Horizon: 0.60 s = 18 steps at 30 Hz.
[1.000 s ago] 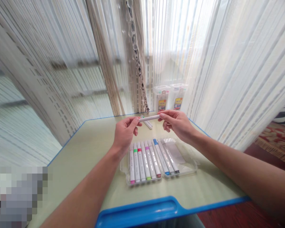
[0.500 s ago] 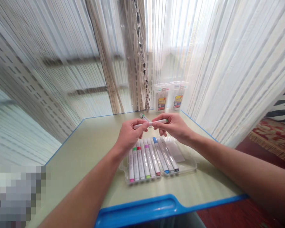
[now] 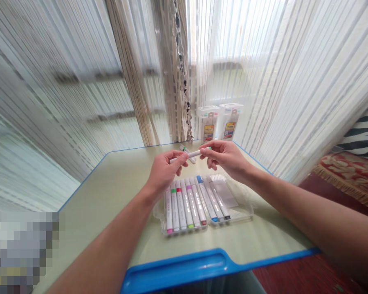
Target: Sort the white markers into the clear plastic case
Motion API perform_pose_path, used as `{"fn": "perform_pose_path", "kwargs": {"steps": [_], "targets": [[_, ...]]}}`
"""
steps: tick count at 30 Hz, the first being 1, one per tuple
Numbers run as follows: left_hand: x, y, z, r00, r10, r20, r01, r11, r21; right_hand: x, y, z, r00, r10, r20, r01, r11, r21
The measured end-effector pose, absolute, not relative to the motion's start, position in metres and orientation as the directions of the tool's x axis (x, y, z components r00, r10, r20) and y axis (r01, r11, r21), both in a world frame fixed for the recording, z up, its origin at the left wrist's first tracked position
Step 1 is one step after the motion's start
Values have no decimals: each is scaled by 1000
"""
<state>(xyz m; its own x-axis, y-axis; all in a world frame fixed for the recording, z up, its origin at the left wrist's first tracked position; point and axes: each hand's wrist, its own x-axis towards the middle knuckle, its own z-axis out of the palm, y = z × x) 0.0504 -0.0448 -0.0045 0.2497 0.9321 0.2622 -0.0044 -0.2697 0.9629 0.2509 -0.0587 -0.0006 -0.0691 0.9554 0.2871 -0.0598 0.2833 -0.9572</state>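
Observation:
A white marker with a green end is held level above the table between both my hands. My left hand is closed around its left part, thumb laid along it. At the right part, near the green end, my right hand pinches it between thumb and fingers. Below them lies an open clear plastic case with several white markers side by side, their ends pink, green, red, blue and black. Behind my hands, another marker with a green band lies on the table, partly hidden.
Two clear marker boxes with yellow labels stand at the back edge of the pale green table. Its blue rim has a groove at the front. String curtains hang behind. A patterned fringed cloth lies at the right.
My right hand has slid outward along the marker and risen slightly, so more of the white barrel shows between my hands. My left hand has shifted a little left.

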Motion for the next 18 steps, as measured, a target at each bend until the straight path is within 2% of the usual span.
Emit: {"fn": "perform_pose_path", "kwargs": {"steps": [10,18], "targets": [[50,-42,-2,164,967,193,-229,-153,961,254,-58,0,-23,982,186,-174,179,-968],[49,-42,-1,159,968,193,-249,-150,957,253,-55,1,27,981,191,-189,192,-963]]}}
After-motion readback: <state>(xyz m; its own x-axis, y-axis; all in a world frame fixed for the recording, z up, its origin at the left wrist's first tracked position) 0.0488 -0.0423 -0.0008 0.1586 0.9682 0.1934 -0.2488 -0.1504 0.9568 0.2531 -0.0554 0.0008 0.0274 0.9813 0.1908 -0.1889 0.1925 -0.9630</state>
